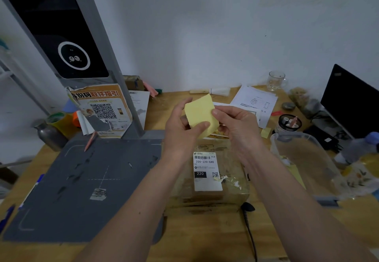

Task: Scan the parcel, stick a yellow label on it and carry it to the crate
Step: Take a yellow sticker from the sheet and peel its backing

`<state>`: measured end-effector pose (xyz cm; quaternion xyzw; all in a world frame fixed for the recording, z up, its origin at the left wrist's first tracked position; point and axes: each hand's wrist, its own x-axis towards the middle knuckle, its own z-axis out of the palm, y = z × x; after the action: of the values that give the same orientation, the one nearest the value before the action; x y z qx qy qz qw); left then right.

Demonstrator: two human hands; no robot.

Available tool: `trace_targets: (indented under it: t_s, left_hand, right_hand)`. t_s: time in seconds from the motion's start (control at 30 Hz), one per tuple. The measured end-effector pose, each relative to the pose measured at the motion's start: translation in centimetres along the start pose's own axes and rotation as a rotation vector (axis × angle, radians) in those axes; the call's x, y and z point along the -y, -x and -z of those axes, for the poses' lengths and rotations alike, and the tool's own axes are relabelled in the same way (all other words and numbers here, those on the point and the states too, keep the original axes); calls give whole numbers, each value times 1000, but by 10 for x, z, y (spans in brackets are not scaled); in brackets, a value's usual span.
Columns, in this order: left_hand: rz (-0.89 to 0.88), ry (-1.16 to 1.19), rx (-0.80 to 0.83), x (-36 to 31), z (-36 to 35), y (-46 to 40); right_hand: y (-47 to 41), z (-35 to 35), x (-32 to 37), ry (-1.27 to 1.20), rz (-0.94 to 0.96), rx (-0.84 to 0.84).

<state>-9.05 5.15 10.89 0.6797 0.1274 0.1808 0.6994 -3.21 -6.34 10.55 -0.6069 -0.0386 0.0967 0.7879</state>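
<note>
- Both hands pinch the yellow label [202, 114]: left hand [182, 126] thumb at its lower edge, right hand [231, 124] at its side.
- The parcel [207, 177] lies on the desk directly below the fingers, long axis running away from the person, equally near both hands.

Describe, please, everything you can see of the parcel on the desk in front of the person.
The parcel is a flat brown cardboard box that looks wrapped in glossy clear tape, scuffed and dirty at its near edge. It lies flat on the wooden desk, just right of the grey scanner mat and left of the clear plastic tub. A white shipping label with a barcode, "220-220-C40" and a small QR code sits on top. Torn label scraps cling beside it. Neither hand touches it.
</note>
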Motion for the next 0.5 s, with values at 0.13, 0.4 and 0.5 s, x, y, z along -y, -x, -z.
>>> trace_targets:
  t_s: [0.13, 0.4, 0.5]
  left_hand:
    - [-7, -17, 35, 3, 0, 3]
    - [8, -80, 103, 7, 2, 2]
    - [35, -38, 75, 2, 2, 2]
  right_hand:
    - [1, 0, 5, -1, 11, -8]
    - [-2, 2, 7, 0, 27, -31]
    - [-1, 2, 6, -20, 24, -6]
